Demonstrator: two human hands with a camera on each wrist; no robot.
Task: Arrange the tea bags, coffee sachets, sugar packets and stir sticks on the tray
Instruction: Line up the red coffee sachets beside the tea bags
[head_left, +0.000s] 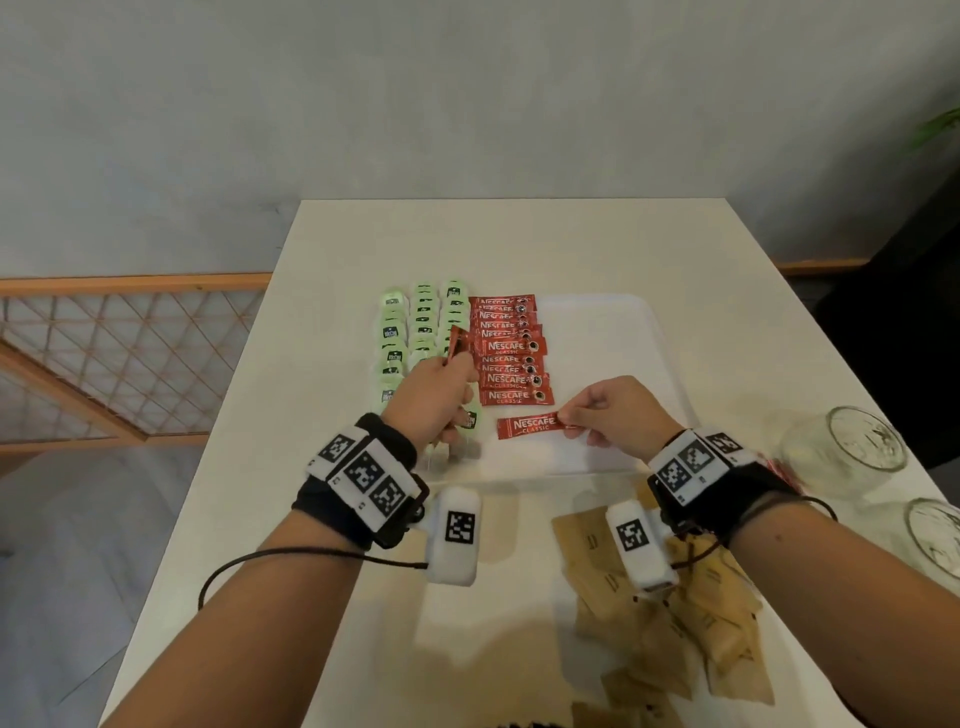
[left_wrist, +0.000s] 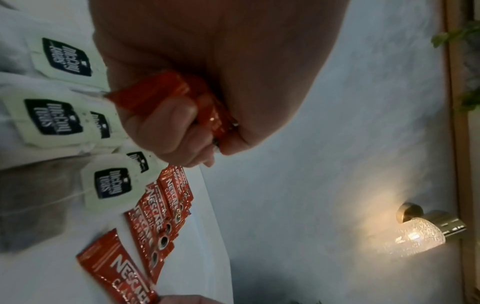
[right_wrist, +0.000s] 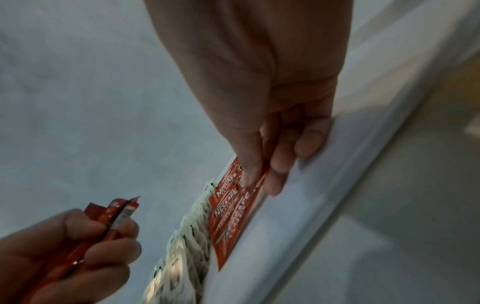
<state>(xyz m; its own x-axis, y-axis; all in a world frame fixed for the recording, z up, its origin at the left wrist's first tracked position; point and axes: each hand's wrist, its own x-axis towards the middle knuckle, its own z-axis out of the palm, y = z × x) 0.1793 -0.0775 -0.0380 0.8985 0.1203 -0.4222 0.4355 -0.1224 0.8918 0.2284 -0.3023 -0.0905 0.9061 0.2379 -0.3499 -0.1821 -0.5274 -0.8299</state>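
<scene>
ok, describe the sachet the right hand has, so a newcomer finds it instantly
On the white tray, find the column of red coffee sachets beside the green tea bags. Just below that column lies one red Nescafe sachet, pinched at its end by the right hand. It alone lies apart from the column.

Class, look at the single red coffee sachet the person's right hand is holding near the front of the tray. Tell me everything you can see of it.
The single coffee sachet is a long, narrow red packet of glossy foil-like film, printed NESCAFE CLASSIC in white. It lies nearly flat and crosswise, low over the white tray, just nearer the person than the column of coffee sachets, apart from it. The right hand pinches its right end between thumb and fingertips; whether it touches the tray cannot be told.
</scene>
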